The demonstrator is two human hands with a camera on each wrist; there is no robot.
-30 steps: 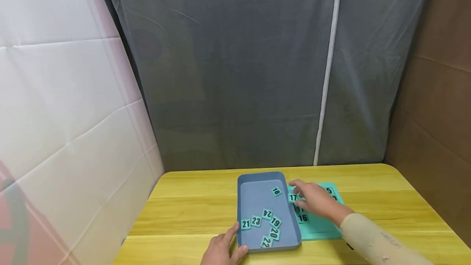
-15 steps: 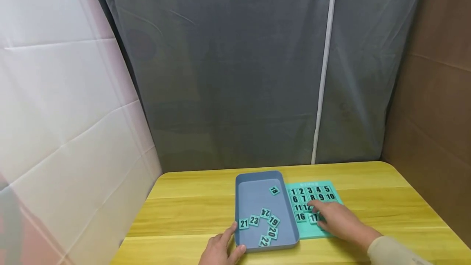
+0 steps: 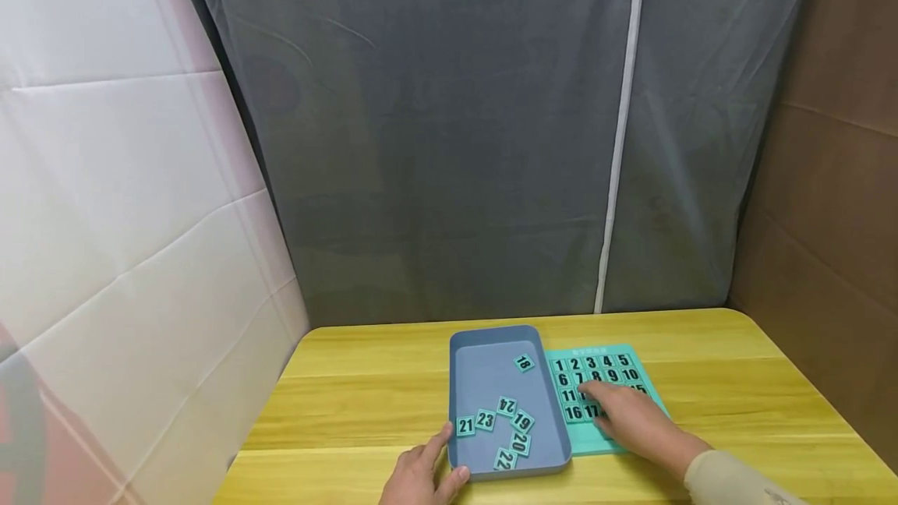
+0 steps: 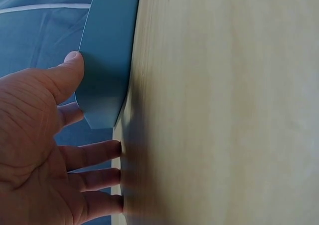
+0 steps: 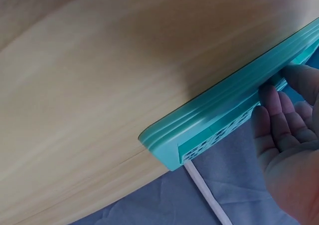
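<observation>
On the table, a teal number board (image 3: 585, 441) lies flat, with numbered tiles set in rows. My right hand (image 3: 634, 419) is over its lower rows, thumb and index finger pinching the number tile 17 (image 3: 591, 411), which lies level beside tile 16 (image 3: 573, 413). In the right wrist view the fingertips of the right hand (image 5: 289, 130) reach over the rim of the board (image 5: 199, 120). My left hand (image 3: 421, 470) touches the near left corner of a blue-grey tray (image 3: 484, 365). The left wrist view shows its thumb (image 4: 72, 68) against the tray wall, other fingers extended.
Inside the tray lie several loose number tiles, among them 18 (image 3: 523, 363), 21 (image 3: 465, 426) and 22 (image 3: 504, 459). The tray stands close along the board's left side. Behind the wooden table (image 3: 379, 380) hangs a grey curtain (image 3: 435, 139).
My right hand has brought tile 17 from above the board's left edge down to the spot right of 16, where it now sits straighter. The left hand stays at the tray corner.
</observation>
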